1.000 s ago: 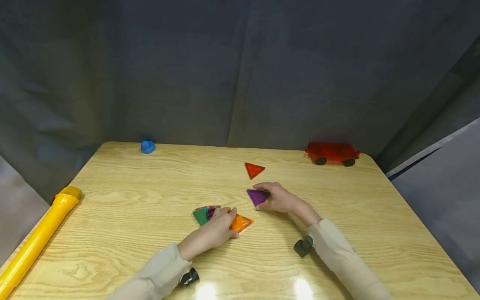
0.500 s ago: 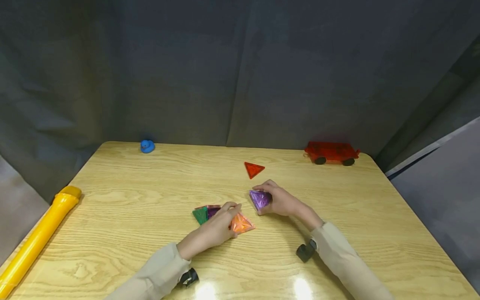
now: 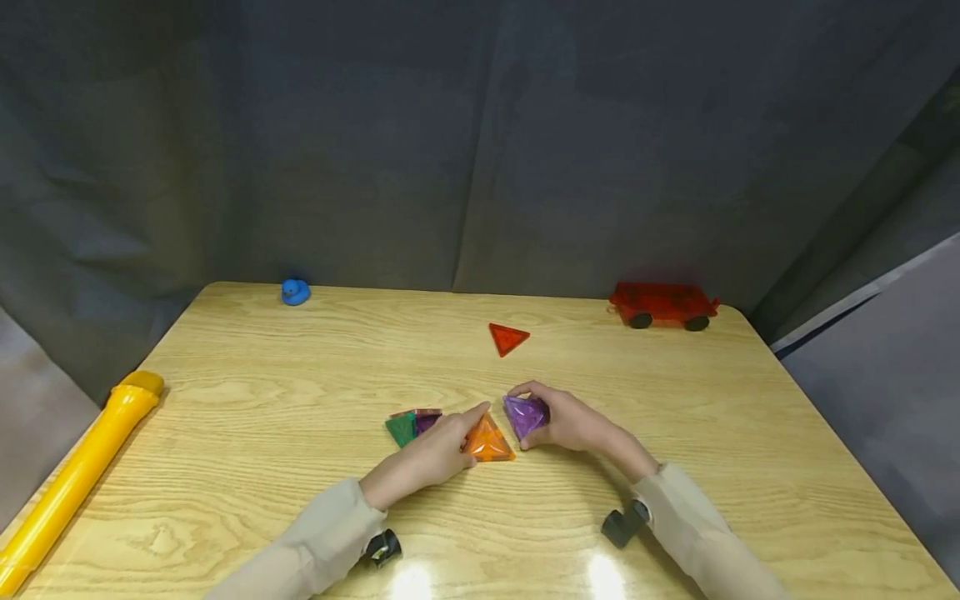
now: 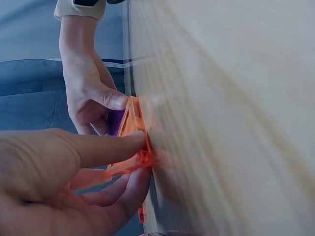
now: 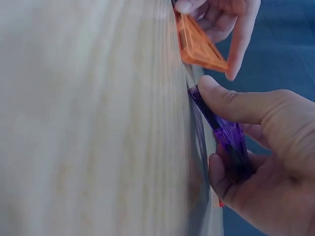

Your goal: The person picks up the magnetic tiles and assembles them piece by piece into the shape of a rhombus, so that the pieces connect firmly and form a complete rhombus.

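My left hand point(image 3: 437, 450) grips a see-through orange triangular tile point(image 3: 491, 442), thumb and fingers on its edges. In the left wrist view that orange tile point(image 4: 132, 130) stands tilted, one edge low by the table. A purple triangular tile point(image 3: 527, 415) is held tilted between the thumb and fingers of my right hand point(image 3: 573, 421). A narrow gap separates the purple tile point(image 5: 226, 135) from the orange tile point(image 5: 199, 46) in the right wrist view. Partly behind my left hand lie a green triangular tile point(image 3: 401, 429), a dark purple tile point(image 3: 426, 422) and a reddish edge.
Farther back on the wooden table point(image 3: 247, 400) lies a red triangular tile point(image 3: 508, 339). A red wheeled car base point(image 3: 663, 306) stands at the back right, a blue toy duck point(image 3: 295, 292) at the back left. A long yellow tube point(image 3: 78, 479) lies along the left edge.
The orange tile has turned and shifted slightly right in my left hand. My right hand has brought the purple tile a little nearer to me, and it is now more tilted.
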A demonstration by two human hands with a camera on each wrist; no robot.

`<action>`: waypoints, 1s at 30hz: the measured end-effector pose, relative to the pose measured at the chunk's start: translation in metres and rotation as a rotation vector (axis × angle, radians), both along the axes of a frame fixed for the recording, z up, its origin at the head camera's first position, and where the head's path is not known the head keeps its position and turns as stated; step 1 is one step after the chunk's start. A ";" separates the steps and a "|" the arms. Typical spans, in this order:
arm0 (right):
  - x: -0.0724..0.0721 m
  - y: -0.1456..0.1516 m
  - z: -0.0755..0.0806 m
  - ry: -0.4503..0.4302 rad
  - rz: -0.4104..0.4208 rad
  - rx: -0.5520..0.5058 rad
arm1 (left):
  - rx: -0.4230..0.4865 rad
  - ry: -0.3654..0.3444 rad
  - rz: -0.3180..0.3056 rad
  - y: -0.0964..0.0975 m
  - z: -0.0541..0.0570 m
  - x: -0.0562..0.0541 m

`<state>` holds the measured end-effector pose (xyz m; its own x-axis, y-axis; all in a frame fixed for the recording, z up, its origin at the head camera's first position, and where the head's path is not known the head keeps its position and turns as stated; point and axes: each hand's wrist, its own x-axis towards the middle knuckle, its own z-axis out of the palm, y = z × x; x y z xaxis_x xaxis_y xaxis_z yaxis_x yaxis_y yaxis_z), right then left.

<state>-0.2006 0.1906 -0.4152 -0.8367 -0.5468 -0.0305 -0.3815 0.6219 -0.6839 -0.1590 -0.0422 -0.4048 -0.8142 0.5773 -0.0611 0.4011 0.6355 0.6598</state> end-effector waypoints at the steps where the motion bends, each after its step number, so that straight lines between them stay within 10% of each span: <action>1: 0.001 0.001 -0.001 -0.011 0.006 -0.012 | -0.001 -0.011 -0.001 0.000 0.000 -0.001; 30: 0.013 -0.011 -0.003 -0.022 0.017 -0.094 | 0.018 -0.041 -0.033 0.001 0.000 -0.005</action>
